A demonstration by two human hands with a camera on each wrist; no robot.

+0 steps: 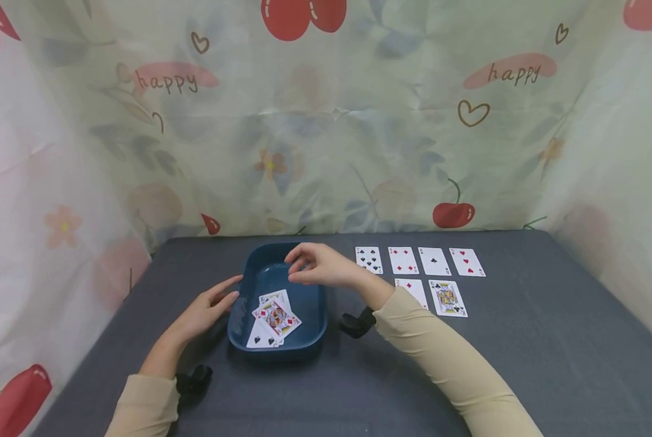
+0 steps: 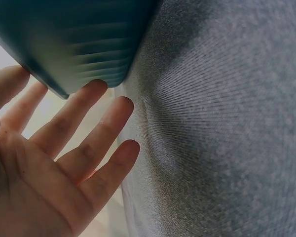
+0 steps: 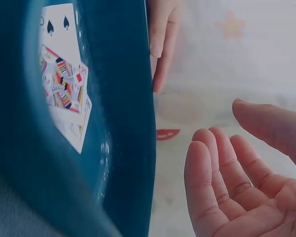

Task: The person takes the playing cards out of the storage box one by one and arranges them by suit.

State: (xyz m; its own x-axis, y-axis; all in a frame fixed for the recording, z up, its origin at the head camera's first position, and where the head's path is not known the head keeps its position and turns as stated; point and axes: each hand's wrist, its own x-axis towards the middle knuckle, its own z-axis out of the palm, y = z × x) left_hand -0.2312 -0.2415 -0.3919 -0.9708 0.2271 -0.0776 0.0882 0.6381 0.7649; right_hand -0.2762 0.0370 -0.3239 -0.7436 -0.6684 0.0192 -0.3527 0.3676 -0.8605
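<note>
A deep blue tray (image 1: pixel 316 340) stands on the dark table. In it lie overlapping playing cards: a red-suited face card (image 1: pixel 278 318) on top, a spade card (image 1: pixel 257 337) and another face card (image 1: pixel 282 295) partly covered. My left hand (image 1: pixel 207 311) rests against the tray's left rim; its spread fingers (image 2: pixel 116 111) show beside the ribbed outer wall. Above the tray's far right part hovers my right hand (image 1: pixel 326 265). In the right wrist view its loosely bent fingers (image 3: pixel 200 163) and thumb (image 3: pixel 271 123) hold nothing.
Right of the tray, face-up cards form two rows. The far row has a spade card (image 1: pixel 369 260), four of diamonds (image 1: pixel 403 260), ace of clubs (image 1: pixel 434 261) and three of hearts (image 1: pixel 467 262). Nearer lie a diamond card (image 1: pixel 411 290), partly behind my right arm, and a king (image 1: pixel 448 298).
</note>
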